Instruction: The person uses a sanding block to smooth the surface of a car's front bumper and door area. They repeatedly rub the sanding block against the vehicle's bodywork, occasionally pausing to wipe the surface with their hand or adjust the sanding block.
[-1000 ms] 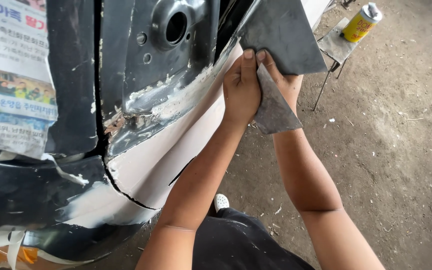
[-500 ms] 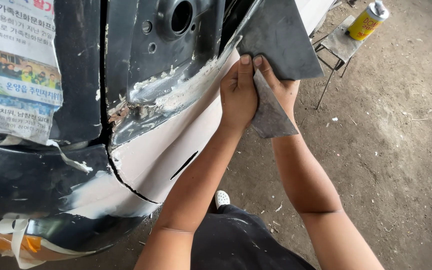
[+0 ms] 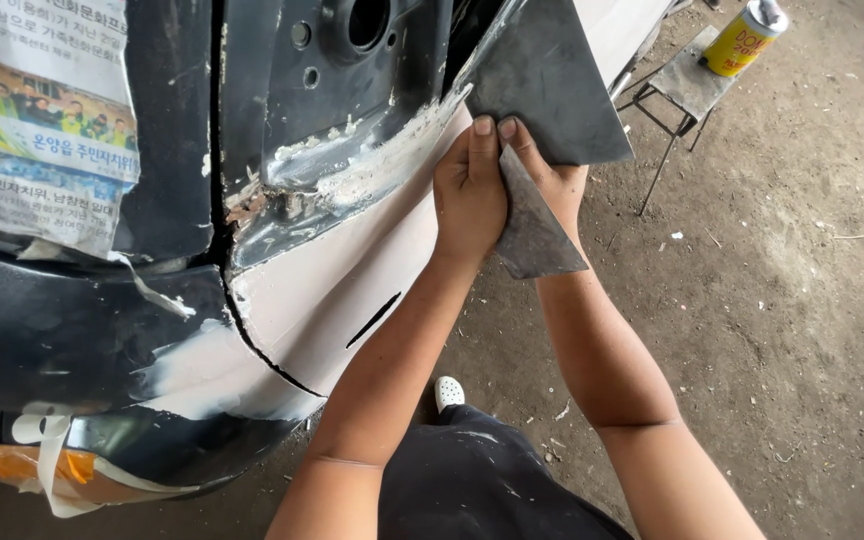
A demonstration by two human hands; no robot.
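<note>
Both my hands press a folded grey sheet of sandpaper [image 3: 537,120] against a car body panel [image 3: 322,290] covered with pale filler. My left hand [image 3: 469,190] lies flat on the panel with its fingers on the sheet's fold. My right hand [image 3: 552,180] is mostly hidden behind a hanging flap of the sheet, its fingertip beside the left one. The dark car body [image 3: 352,90] above shows rough white filler along a crease and a round hole.
Newspaper masking [image 3: 37,130] covers the car at upper left. Masking tape and orange plastic [image 3: 52,460] hang at lower left. A yellow spray can [image 3: 742,38] stands on a small metal stool [image 3: 687,85] on the dirt floor. My white shoe [image 3: 449,390] shows below.
My hands and the sandpaper have shifted slightly down along the panel; the view has drifted a little, otherwise the grip is the same.
</note>
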